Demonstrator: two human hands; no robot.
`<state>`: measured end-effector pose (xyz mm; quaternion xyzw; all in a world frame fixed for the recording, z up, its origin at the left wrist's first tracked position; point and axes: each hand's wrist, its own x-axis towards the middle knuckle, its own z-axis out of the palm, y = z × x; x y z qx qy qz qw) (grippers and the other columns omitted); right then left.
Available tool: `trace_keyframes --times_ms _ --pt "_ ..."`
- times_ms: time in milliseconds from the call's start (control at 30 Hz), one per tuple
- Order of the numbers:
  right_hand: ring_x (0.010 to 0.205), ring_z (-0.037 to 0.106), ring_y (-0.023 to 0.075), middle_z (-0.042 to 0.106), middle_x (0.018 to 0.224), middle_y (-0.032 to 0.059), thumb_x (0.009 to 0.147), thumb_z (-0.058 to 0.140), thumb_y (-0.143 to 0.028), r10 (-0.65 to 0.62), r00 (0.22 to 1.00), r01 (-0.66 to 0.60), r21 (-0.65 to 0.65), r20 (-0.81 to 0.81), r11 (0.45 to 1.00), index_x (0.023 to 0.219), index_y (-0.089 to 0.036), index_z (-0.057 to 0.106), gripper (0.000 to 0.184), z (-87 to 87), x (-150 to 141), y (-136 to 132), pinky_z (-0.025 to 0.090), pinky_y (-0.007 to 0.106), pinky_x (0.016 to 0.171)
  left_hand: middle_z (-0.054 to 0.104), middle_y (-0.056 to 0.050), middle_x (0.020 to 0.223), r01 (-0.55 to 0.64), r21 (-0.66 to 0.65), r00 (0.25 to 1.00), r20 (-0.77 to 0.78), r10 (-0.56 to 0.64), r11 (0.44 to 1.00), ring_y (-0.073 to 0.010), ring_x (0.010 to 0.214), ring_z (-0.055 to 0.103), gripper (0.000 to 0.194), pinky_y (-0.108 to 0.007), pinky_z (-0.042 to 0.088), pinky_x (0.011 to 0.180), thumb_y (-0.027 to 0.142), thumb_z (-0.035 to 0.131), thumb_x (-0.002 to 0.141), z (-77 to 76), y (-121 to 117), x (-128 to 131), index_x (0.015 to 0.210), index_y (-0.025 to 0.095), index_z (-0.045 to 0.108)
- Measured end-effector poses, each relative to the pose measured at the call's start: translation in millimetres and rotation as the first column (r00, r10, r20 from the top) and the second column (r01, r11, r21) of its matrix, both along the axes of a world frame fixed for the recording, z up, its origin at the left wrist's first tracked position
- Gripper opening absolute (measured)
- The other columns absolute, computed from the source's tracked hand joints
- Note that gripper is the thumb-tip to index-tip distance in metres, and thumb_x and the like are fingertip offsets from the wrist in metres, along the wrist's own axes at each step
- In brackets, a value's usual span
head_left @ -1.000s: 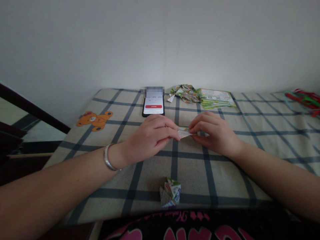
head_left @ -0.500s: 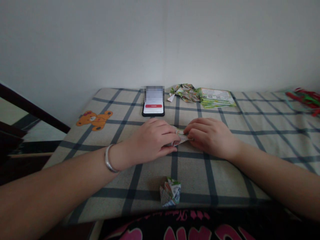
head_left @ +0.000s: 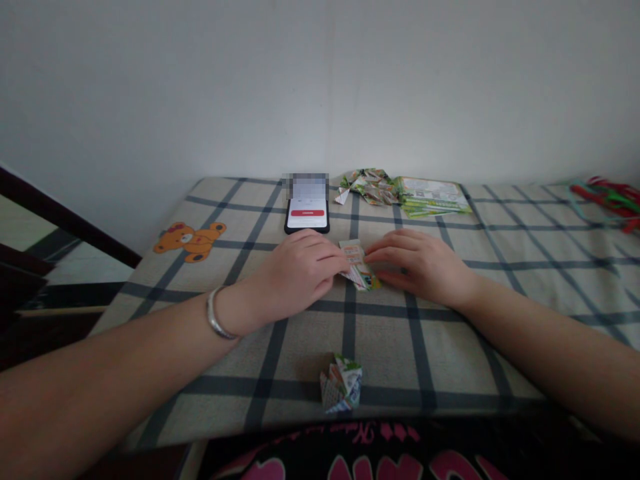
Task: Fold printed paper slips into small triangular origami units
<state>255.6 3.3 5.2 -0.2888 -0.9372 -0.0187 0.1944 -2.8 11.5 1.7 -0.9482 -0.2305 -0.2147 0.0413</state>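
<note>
A small folded piece of printed paper [head_left: 356, 261] lies between my hands on the checked cloth. My left hand [head_left: 305, 270], with a silver bangle on its wrist, has its fingers closed on the paper's left edge; the fingertips are partly hidden. On the other side, my right hand [head_left: 420, 267] has its thumb and fingers apart, the tips at the paper's right edge. Closer to me stands a folded paper shape [head_left: 341, 385] of the same kind of printed paper.
A phone [head_left: 307, 212] with a lit screen lies behind my left hand. Near the wall are several folded paper pieces [head_left: 373, 187] beside a stack of printed sheets [head_left: 435, 195]. Red and green items [head_left: 613, 199] sit at far right. A bear figure [head_left: 190, 240] shows on the cloth at left.
The paper has turned and more of its printed face shows. My right hand's fingers have loosened and spread from it. My left hand has shifted slightly left.
</note>
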Motion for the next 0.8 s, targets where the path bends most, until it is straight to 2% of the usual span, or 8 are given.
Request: trace_keyframes --times_ms 167,300,367,500,633,800 --pt "0.104 0.06 0.0209 0.067 0.118 0.0072 0.09 0.06 -0.027 0.026 0.999 -0.026 0.001 -0.02 1.0 0.116 -0.018 0.064 0.028 -2.0 -1.1 0.4 0.049 0.036 0.089 0.068 -0.002 0.101 0.042 -0.105 0.999 0.037 -0.038 0.994 -0.0171 0.099 0.06 0.021 -0.038 0.044 0.1 0.007 0.052 0.085 -4.6 4.2 -0.2 0.098 0.018 0.064" --pt "0.106 0.06 0.0215 0.067 0.119 0.0073 0.091 0.059 -0.031 0.044 0.999 -0.044 0.003 -0.002 0.999 0.116 -0.019 0.065 0.029 -2.0 -1.3 0.1 0.049 0.038 0.089 0.066 -0.003 0.106 0.066 -0.218 0.995 0.093 -0.047 0.974 -0.0151 0.1 0.061 0.022 -0.03 0.05 0.09 0.001 0.051 0.082 -7.5 7.3 -1.7 0.094 0.016 0.061" --pt "0.106 0.06 0.0208 0.067 0.119 0.0068 0.092 0.058 -0.03 0.085 0.996 -0.085 0.003 -0.011 0.996 0.114 -0.02 0.066 0.026 -1.5 -2.0 -0.5 0.049 0.037 0.09 0.066 -0.003 0.109 0.093 -0.24 0.993 0.098 -0.072 0.966 -0.0145 0.103 0.061 0.023 -0.029 0.049 0.092 -0.001 0.051 0.081 -7.8 8.3 -2.3 0.092 0.016 0.062" --pt "0.109 0.06 0.0197 0.068 0.118 0.0053 0.093 0.056 -0.025 0.155 0.988 -0.154 0.029 -0.022 0.988 0.11 -0.019 0.068 0.021 -0.7 -4.7 -2.1 0.049 0.035 0.093 0.065 -0.004 0.112 0.116 -0.186 0.991 0.089 -0.101 0.976 -0.0161 0.105 0.059 0.024 -0.033 0.048 0.095 0.002 0.05 0.085 -5.7 8.1 -1.6 0.094 0.018 0.067" --pt "0.107 0.06 0.0196 0.07 0.115 0.0033 0.093 0.056 -0.025 0.162 0.987 -0.162 0.056 0.007 0.985 0.105 -0.019 0.069 0.019 0.0 -7.0 -4.7 0.049 0.035 0.092 0.066 -0.005 0.105 0.049 -0.056 0.995 0.089 -0.044 0.997 -0.0196 0.097 0.06 0.022 -0.038 0.049 0.088 0.012 0.051 0.09 -3.7 7.5 -0.5 0.085 0.019 0.07" --pt "0.102 0.062 0.0201 0.072 0.108 0.0038 0.095 0.052 -0.027 0.123 0.99 -0.129 0.08 0.074 0.988 0.102 -0.019 0.069 0.02 1.7 -9.4 -10.1 0.05 0.034 0.086 0.065 -0.006 0.099 0.097 -0.105 0.995 0.032 -0.094 0.99 -0.0176 0.092 0.06 0.023 -0.033 0.051 0.084 0.009 0.049 0.089 -4.1 6.8 -1.5 0.089 0.017 0.07"
